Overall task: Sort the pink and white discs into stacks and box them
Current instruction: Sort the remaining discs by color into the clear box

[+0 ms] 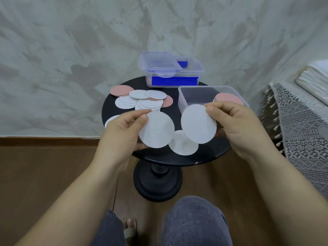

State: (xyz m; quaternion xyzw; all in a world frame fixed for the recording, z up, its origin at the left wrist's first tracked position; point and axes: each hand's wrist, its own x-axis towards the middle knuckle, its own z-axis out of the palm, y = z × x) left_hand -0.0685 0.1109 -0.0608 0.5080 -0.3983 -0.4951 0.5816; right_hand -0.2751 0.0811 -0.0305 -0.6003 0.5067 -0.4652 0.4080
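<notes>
L hand pinches a white disc by its upper left edge, thumb on top; R hand pinches a second white disc by its upper right edge. Both are held above the table, faces twd the camera, edges just apart (round, so no long axis). Likely next: lay one on the other, a short inward move. They look thin, matte, and stay flat when held by one edge. Below lies a third white disc. Farther left, a loose pile, white and pink. The open box sits just behind the R hand w/ a pink stack inside
</notes>
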